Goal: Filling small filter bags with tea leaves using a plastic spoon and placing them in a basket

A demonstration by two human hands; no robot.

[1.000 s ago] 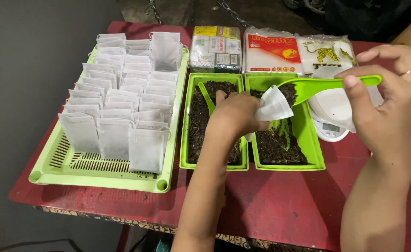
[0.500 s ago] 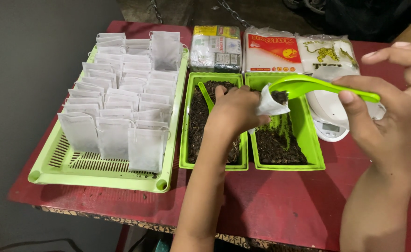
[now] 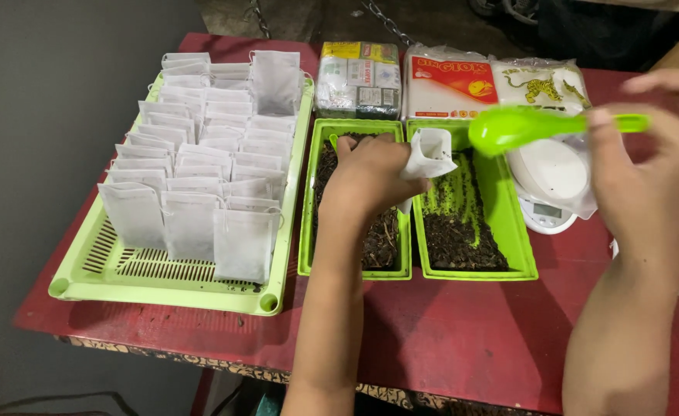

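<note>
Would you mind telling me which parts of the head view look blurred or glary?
Head view: the right hand and green scoop are motion-smeared; the left hand holding the white bag is fairly sharp; the plastic-wrapped packs show mild glare.

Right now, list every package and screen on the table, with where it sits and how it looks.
Block package: back edge, leftmost; grey-white wrap, yellow top.
Red-and-white package: back edge, middle; plastic wrapped.
White package: back edge, rightmost; yellow spotted-cat picture.
Scale screen: front of the white scale, right of the trays; small, grey, rectangular.

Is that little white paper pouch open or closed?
Open: the small white paper pouch in the left hand shows a gaping dark mouth at its top.
</note>
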